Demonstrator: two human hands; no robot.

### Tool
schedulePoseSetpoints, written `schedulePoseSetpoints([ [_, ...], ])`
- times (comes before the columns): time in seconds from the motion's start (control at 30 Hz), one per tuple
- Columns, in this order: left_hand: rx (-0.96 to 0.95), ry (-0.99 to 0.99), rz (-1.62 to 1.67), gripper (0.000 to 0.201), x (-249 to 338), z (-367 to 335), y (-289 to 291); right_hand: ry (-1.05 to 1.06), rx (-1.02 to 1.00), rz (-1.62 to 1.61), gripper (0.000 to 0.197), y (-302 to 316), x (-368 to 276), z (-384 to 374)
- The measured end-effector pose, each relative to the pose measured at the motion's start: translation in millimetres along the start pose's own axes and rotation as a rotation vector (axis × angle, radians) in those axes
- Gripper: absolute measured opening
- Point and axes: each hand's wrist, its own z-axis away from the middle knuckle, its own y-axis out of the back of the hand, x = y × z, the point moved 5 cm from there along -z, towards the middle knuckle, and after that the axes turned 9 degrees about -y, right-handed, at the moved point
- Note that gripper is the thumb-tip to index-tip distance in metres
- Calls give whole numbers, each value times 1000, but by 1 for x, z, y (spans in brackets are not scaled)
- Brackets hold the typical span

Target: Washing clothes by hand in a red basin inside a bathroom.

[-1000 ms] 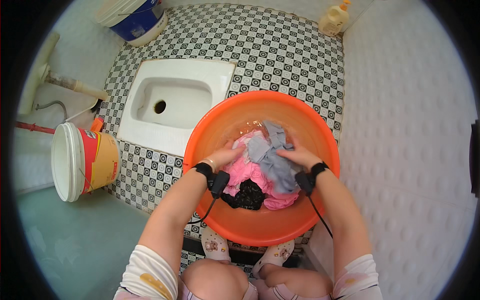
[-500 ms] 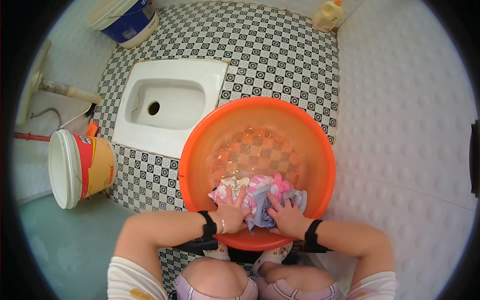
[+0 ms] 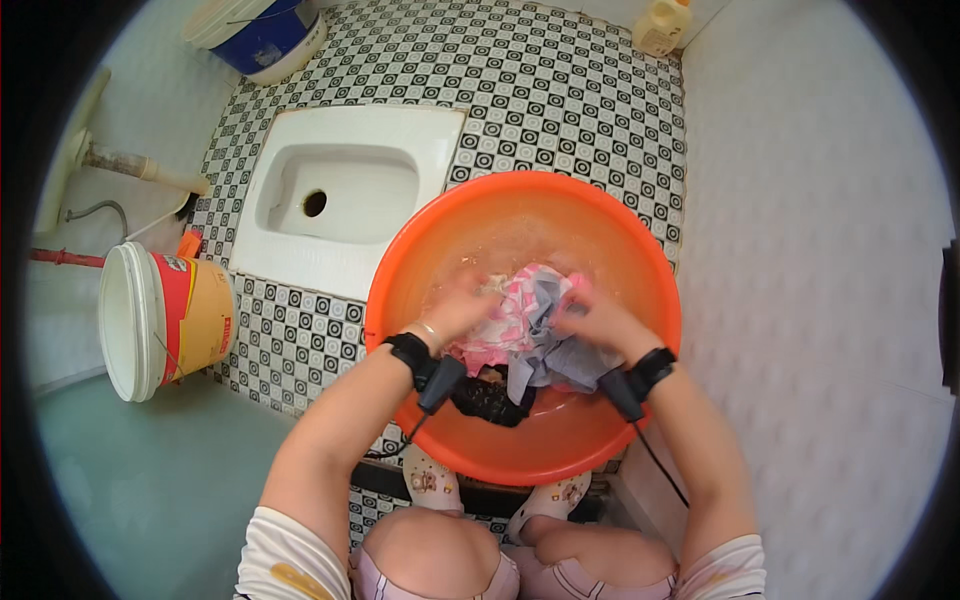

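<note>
A wet heap of clothes lies in the orange basin: a pink-and-white cloth (image 3: 520, 305), a grey garment (image 3: 560, 360) and a black lacy piece (image 3: 492, 398) at the near side. My left hand (image 3: 460, 310) is against the heap's left side, its fingers smeared by motion. On the heap's right, my right hand (image 3: 602, 320) touches the pink and grey cloth, its fingers curved but blurred. Whether either hand grips the cloth does not show clearly. Shallow water covers the bottom of the orange basin (image 3: 655, 250).
A white squat toilet (image 3: 430, 130) is set in the patterned tile floor (image 3: 560, 90) beyond the basin's left. A red-and-yellow bucket (image 3: 195, 315) lies tipped at left, and a blue-and-white bucket (image 3: 270, 45) stands at far left. A pale bottle (image 3: 660, 28) is in the far right corner.
Both hands have moved away from me, and the clothes have shifted with them toward the basin's middle. The black piece has come into sight at the near side.
</note>
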Motion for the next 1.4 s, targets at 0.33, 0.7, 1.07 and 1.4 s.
schedulePoseSetpoints([
  [0.33, 87, 125, 661, 61, -56, -7, -40, -99, -185, -460, 57, -20, -6, -46],
  [0.7, -328, -563, -718, 21, -10, 93, -54, 389, 1, 420, 20, -63, -51, 101],
  [1.07, -540, 104, -945, 67, -48, 59, -107, 251, 184, 597, 19, -116, -5, 47],
  [1.4, -84, -91, -486, 70, -42, 3, -9, -2, 727, -43, 42, 14, 29, 60],
])
